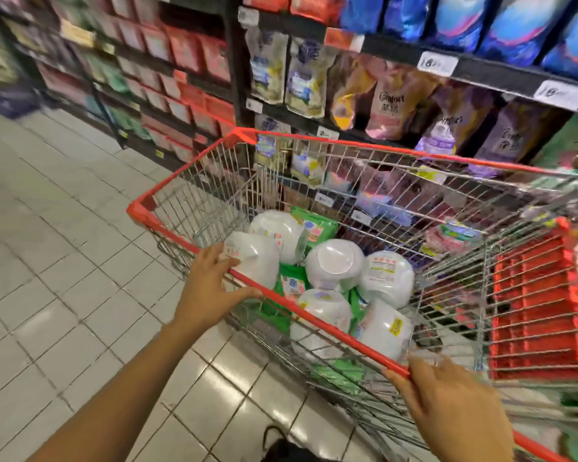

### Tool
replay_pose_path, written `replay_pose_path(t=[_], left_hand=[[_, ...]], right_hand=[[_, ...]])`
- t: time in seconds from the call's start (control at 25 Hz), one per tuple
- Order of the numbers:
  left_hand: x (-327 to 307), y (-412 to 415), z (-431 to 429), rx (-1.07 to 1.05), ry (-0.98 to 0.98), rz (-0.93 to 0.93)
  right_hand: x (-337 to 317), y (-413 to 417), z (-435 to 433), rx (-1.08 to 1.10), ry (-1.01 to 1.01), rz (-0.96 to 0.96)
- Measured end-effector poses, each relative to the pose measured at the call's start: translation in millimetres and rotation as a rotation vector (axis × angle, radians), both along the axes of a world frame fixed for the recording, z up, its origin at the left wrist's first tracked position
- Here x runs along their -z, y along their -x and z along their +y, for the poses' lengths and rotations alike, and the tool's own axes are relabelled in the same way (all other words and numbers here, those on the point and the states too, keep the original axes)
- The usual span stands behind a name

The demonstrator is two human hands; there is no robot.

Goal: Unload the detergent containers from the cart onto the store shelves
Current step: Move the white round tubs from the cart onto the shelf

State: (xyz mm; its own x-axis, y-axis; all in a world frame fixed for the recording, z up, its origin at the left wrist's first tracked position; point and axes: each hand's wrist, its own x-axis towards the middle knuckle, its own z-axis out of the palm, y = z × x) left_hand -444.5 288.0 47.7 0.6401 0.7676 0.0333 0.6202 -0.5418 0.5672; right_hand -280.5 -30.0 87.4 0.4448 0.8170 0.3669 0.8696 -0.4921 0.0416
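– Fingers of the left hand, where are they?

– They are curled over the red rim of the cart, with the thumb below it, so this hand holds the rim and nothing else. The right hand holds the same rim nearer to the person, with its fingers over it and the thumb under.

– And the detergent?

– All of it is inside the basket. One white detergent container lies just behind the left fingertips, almost touching them, on the other side of the rim. It lies on its side. I judge that its long axis goes from the rim down into the basket, but the blur makes this not sure. Other white containers are piled in the middle and below the right hand, between green pouches.

– Which hand is nearer?

– The left one, clearly. I think it needs only to let go of the rim and reach forward and down over it.

– Where must the container go?

– To the store shelves beyond the far side of the cart, where softener pouches stand. The lift would go up and across the basket.
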Motion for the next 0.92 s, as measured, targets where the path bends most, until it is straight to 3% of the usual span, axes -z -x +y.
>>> replay_pose_path(t=[0.24,0.48,0.92], left_hand=[[-1.9,5.7,100.1,-0.005,0.127,0.034],[8.2,9.0,199.2,0.028,0.12,-0.072],[-4.7,12.7,370.3,0.128,0.105,-0.028]], right_hand=[[-2.7,4.9,98.3,0.003,-0.063,0.015],[-1.2,8.1,191.1,0.069,0.028,-0.01],[-9.5,44.5,350.7,0.193,0.104,0.03]])
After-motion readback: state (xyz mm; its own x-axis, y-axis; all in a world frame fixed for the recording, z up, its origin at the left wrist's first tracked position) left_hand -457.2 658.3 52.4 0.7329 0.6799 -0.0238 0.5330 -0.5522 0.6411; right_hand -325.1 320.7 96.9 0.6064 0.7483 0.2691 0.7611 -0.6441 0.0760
